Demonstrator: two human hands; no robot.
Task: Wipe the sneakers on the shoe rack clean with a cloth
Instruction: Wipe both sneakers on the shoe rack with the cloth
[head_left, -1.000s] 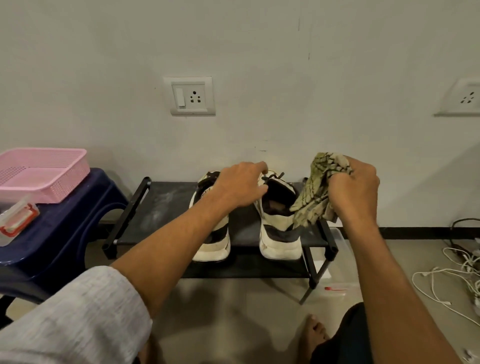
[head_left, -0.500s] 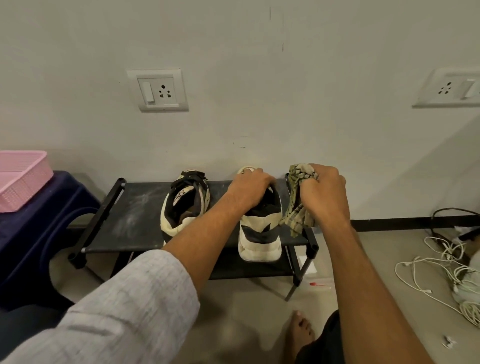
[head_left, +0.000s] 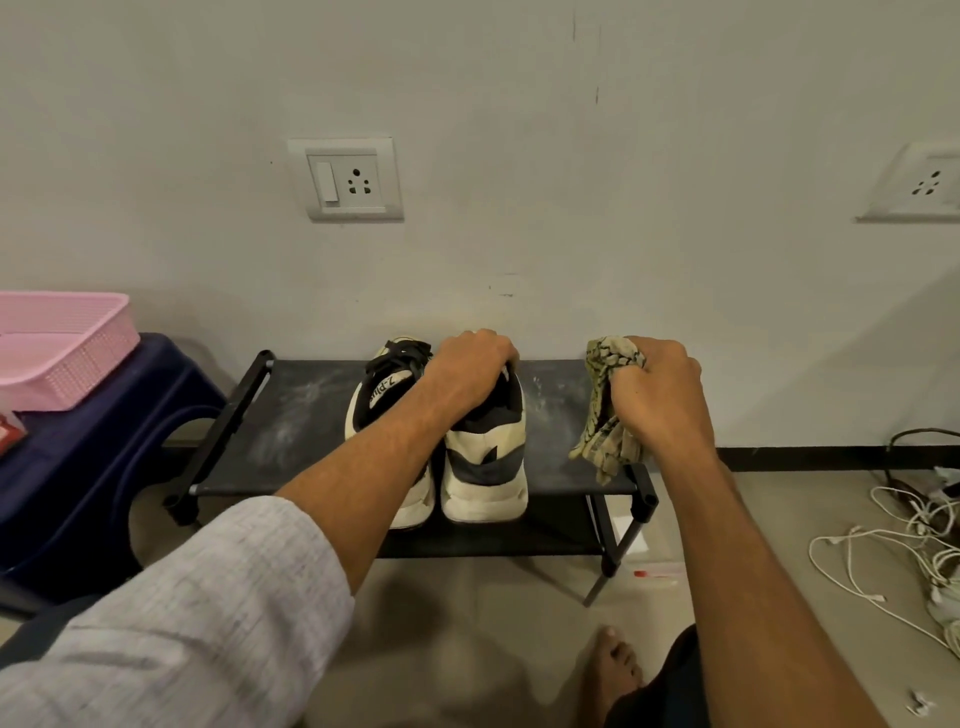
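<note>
Two sneakers (head_left: 375, 397) stand mid shoe rack (head_left: 291, 415). My left hand (head_left: 470, 371) keeps its grip on the right sneaker (head_left: 483, 467) by the collar; my right hand (head_left: 657, 395) clenches the cloth (head_left: 605, 415) over the rack's right end. I should steady the shoe and wipe heel first.

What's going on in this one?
A person faces a low black shoe rack with two sneakers on it. Their left hand grips the right-hand sneaker at its opening. The right hand holds a bunched patterned cloth over the rack's right end, apart from that shoe. The other sneaker sits alongside, to its left.
</note>
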